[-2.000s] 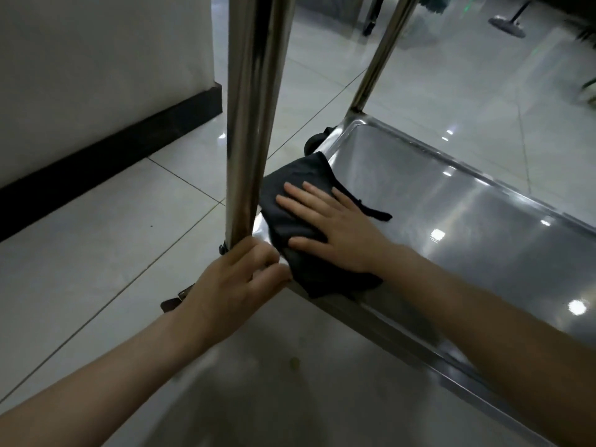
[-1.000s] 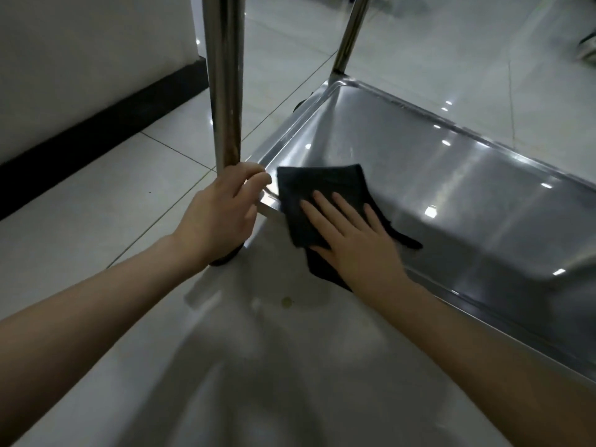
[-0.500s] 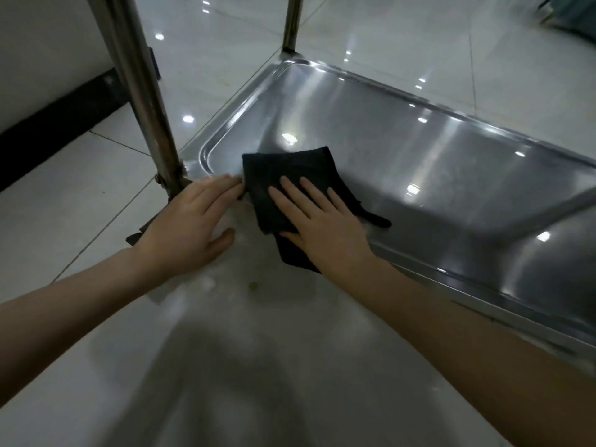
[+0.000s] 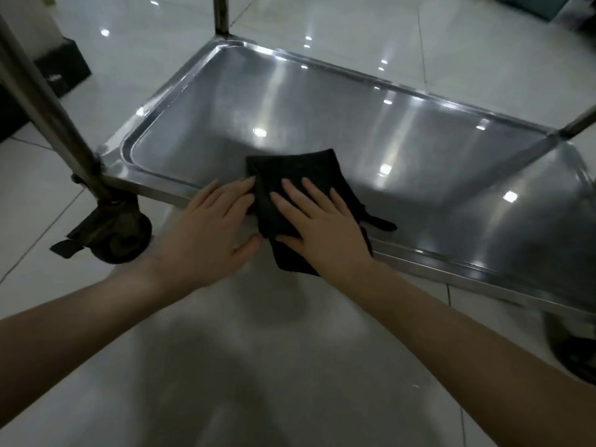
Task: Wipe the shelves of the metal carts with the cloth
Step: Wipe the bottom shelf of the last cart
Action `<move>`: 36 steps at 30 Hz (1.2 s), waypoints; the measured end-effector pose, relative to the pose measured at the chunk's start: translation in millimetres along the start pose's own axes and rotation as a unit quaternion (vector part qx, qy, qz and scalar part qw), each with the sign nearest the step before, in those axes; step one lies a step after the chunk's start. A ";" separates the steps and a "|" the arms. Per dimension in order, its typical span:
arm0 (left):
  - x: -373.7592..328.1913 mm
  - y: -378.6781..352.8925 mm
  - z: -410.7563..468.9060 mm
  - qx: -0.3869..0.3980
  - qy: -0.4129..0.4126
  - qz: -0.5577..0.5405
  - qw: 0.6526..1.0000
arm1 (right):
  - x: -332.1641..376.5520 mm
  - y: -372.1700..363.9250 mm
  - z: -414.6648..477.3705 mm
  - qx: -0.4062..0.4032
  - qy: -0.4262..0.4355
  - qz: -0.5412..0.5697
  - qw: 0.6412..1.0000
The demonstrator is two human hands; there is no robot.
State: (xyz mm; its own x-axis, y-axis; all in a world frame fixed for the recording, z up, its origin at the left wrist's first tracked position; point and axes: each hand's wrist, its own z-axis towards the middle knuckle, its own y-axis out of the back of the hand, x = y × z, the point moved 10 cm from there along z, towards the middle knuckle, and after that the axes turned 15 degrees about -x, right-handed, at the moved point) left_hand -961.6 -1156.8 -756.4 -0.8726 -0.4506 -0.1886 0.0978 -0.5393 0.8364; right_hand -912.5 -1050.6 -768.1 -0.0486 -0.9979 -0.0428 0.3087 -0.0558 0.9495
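The metal cart's bottom shelf (image 4: 322, 111) is a shiny steel tray low above the tiled floor. A black cloth (image 4: 300, 172) lies on its near edge, partly hanging over the rim. My right hand (image 4: 322, 230) presses flat on the cloth with fingers spread. My left hand (image 4: 209, 230) rests flat on the shelf's front rim just left of the cloth, its fingertips touching the cloth's edge.
The cart's near-left post (image 4: 42, 108) rises from a dark caster wheel (image 4: 116, 233). A far post (image 4: 221, 14) stands at the back corner and another (image 4: 577, 122) at the right. A second caster (image 4: 574, 346) sits at the lower right. A black skirting block (image 4: 61, 69) lies at the left.
My left hand has let go of the cart post and now lies flat on the shelf rim beside the cloth. The cloth and right hand slid right along the near edge.
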 end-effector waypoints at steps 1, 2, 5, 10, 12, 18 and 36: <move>-1.1 -0.7 0.1 -0.001 0.002 -0.004 1.000 | -0.7 -0.1 -1.2 -0.001 0.003 0.001 1.000; -3.0 -0.5 -1.8 -0.004 -0.015 -0.003 1.000 | -6.4 3.5 -8.1 -0.008 0.004 0.010 1.000; -5.5 1.2 -8.8 -0.005 -0.070 -0.002 0.998 | -43.7 26.0 -49.7 -0.036 0.009 0.028 0.999; -9.0 1.1 -6.2 -0.022 -0.042 0.014 0.999 | -127.3 61.4 -135.3 -0.083 -0.059 -0.002 0.995; -15.3 0.8 -2.8 -0.032 -0.032 0.019 0.999 | -130.1 63.4 -138.5 -0.096 -0.084 -0.011 0.992; -59.9 -21.5 20.6 -0.023 -0.051 -0.024 0.998 | -53.8 31.4 -58.7 -0.110 -0.059 0.014 0.992; -158.2 -64.6 31.7 0.013 -0.072 0.014 0.997 | -131.1 32.6 -106.9 -0.012 -0.093 -0.067 0.993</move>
State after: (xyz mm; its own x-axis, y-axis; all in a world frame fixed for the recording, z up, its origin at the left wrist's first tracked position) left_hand -845.1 -1028.1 -764.3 -0.9294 -0.3578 -0.0910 0.1118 -0.5077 0.8542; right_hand -794.5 -925.1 -764.7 -0.2642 -0.9584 -0.1084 0.3100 -0.1908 0.9314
